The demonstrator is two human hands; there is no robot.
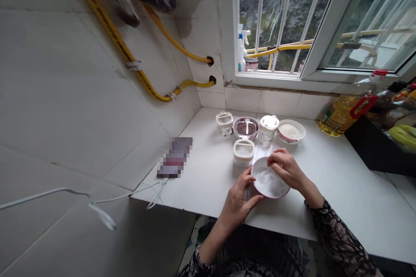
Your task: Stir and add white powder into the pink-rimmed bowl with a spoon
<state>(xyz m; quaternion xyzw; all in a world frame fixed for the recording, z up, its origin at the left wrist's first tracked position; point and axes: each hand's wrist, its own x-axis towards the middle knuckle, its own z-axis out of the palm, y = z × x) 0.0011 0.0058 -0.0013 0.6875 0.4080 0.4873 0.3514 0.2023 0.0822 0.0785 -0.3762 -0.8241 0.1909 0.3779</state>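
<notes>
While the left hand [235, 207] steadies it, the right hand [286, 169] grips a pink-rimmed white bowl [276, 195] of white powder [271, 183] (small spoon [264, 172] inside).

The person wears a black top with long sleeves. The left sleeve [196, 265] and the right sleeve [338, 236] have a busy pattern of pale gray and pink swirls. The front of the top [256, 253] has wavy black and pale stripes. The left hand [235, 205] and the right hand [286, 169] are bare.
</notes>
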